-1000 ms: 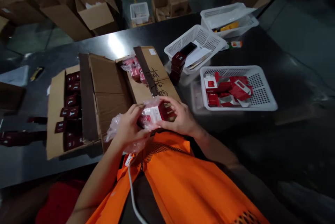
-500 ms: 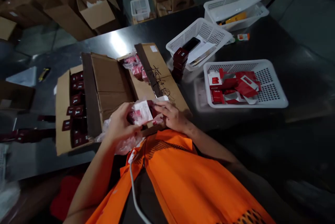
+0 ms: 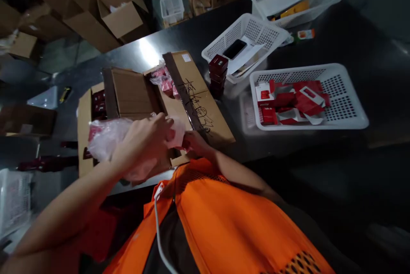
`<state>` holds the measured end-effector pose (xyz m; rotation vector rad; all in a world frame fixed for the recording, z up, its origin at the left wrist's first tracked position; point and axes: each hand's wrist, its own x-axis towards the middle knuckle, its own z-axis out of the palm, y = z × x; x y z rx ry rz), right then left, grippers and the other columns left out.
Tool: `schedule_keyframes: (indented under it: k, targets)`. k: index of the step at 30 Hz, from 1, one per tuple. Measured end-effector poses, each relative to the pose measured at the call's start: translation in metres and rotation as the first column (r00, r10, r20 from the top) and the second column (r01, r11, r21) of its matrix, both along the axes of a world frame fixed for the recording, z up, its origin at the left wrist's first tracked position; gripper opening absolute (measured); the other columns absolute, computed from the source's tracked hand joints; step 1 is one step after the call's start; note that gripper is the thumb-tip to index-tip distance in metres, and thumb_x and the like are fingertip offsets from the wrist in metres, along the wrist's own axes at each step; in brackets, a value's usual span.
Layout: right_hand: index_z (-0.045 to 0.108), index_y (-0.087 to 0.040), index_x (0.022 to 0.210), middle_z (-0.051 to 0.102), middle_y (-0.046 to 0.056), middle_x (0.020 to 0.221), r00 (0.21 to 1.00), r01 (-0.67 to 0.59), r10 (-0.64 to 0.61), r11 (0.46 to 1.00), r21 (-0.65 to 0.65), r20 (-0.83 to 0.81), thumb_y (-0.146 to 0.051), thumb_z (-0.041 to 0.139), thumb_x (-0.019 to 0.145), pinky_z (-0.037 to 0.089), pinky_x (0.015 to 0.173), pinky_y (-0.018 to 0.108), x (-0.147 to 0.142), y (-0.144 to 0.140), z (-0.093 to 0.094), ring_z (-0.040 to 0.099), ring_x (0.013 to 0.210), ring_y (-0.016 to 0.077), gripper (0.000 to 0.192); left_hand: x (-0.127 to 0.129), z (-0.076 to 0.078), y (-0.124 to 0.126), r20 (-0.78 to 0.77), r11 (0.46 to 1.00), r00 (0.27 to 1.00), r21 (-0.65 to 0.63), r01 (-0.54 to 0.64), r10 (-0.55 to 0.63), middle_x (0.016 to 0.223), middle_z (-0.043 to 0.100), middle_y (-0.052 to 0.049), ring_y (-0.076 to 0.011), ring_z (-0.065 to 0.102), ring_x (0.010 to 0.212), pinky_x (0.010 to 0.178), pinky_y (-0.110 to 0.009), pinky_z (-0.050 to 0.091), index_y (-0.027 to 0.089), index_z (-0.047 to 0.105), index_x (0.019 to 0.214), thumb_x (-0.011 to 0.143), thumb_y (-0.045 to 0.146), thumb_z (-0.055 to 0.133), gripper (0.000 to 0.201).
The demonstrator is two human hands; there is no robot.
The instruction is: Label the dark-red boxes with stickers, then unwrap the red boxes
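Observation:
My left hand (image 3: 149, 135) is closed on a crumpled clear plastic bag (image 3: 110, 135), which bulges out to its left with some red showing through. A whitish label or sheet (image 3: 177, 132) sticks out between the two hands. My right hand (image 3: 197, 143) has its fingers closed beside that sheet, at something dark red that is mostly hidden. Both hands are over an open cardboard carton (image 3: 133, 94) at the table's near edge. Inside its far part lie pink-red packets in clear plastic (image 3: 165, 82).
A stack of dark red small boxes (image 3: 218, 73) stands right of the carton's written-on flap (image 3: 200, 98). One white basket (image 3: 358, 116) holds red and white flattened boxes; another (image 3: 211, 51) holds a phone (image 3: 235, 49) and papers. A second carton (image 3: 84, 124) with dark red boxes is at left.
My left hand has lifted and turned over, pulling the plastic bag up and left across the second carton. My right hand has drawn slightly down and its fingers have curled in.

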<state>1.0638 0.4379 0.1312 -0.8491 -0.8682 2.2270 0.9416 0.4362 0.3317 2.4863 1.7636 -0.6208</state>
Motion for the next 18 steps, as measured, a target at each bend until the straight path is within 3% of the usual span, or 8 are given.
schedule_keyframes:
  k: [4, 8, 13, 18]
  targets:
    - [0.069, -0.023, 0.098, 0.076, 0.003, 0.09, 0.983, 0.054, -0.083, 0.984, -0.172, -0.166, -0.048, 0.059, 0.083, 0.062, 0.076, 0.036, -0.004, 0.002, -0.004, 0.072, 0.083, 0.02, 0.031, 0.034, 0.018, 0.018, -0.051, 0.996, 0.996, -0.044, 0.077, -0.079, 0.093, 0.062, -0.008, -0.026, 0.066, 0.072, 0.064, -0.033, 0.042, 0.017, 0.065, 0.102, 0.08, 0.011, 0.058, 0.023]
    - [0.066, -0.025, 0.099, 0.076, 0.003, 0.102, 0.935, 0.108, -0.201, 0.946, -0.306, -0.292, -0.046, 0.051, 0.085, 0.06, 0.093, 0.045, 0.007, 0.005, 0.0, 0.07, 0.102, 0.0219, 0.029, 0.058, 0.024, 0.034, -0.188, 0.981, 0.968, -0.126, 0.147, -0.169, 0.107, 0.061, -0.012, -0.0309, 0.067, 0.084, 0.074, -0.041, 0.049, 0.014, 0.064, 0.104, 0.079, 0.006, 0.058, 0.027]
    - [0.067, -0.026, 0.103, 0.076, 0.005, 0.106, 0.836, 0.035, -0.246, 0.916, -0.4, -0.491, -0.051, 0.054, 0.084, 0.057, 0.096, 0.052, 0.017, 0.007, -0.001, 0.068, 0.109, 0.0256, 0.034, 0.07, 0.024, 0.045, -0.198, 0.973, 0.96, -0.155, 0.171, -0.2, 0.112, 0.061, -0.016, -0.0363, 0.068, 0.09, 0.077, -0.046, 0.051, 0.014, 0.061, 0.107, 0.083, 0.009, 0.056, 0.025]
    - [0.064, -0.022, 0.1, 0.076, 0.007, 0.105, 0.864, 0.05, -0.215, 0.936, -0.348, -0.455, -0.043, 0.067, 0.077, 0.056, 0.097, 0.049, 0.007, 0.007, -0.015, 0.068, 0.108, 0.0257, 0.031, 0.073, 0.027, 0.049, -0.227, 0.979, 0.958, -0.141, 0.147, -0.177, 0.115, 0.06, -0.014, -0.0396, 0.068, 0.096, 0.084, -0.053, 0.051, 0.016, 0.061, 0.111, 0.078, 0.01, 0.062, 0.033]
